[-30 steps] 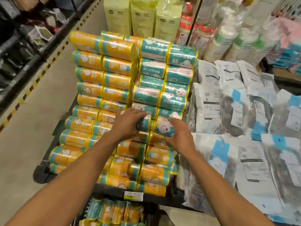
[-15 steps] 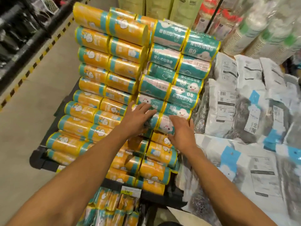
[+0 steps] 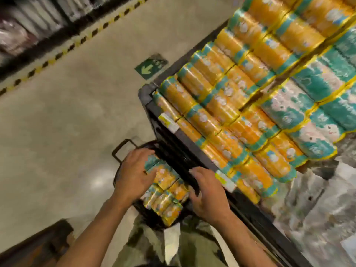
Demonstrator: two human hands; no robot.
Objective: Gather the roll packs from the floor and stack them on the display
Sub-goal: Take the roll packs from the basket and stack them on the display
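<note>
At the lower centre of the head view, the left hand point(image 3: 134, 175) lies on a roll pack point(image 3: 163, 175) in the black basket point(image 3: 123, 146) on the floor, its grip closing but not clearly clenched, and the right hand point(image 3: 207, 195) hangs released just beside. To do it well, take one pack squarely with both hands and lift it clear of the rim toward the display point(image 3: 250, 105) at upper right. The packs are shiny orange cylinders with teal ends, blurred here.

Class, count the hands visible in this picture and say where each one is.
2. The left hand rests on the roll packs in the floor basket; the right hand is beside them, against the display's dark edge.
</note>
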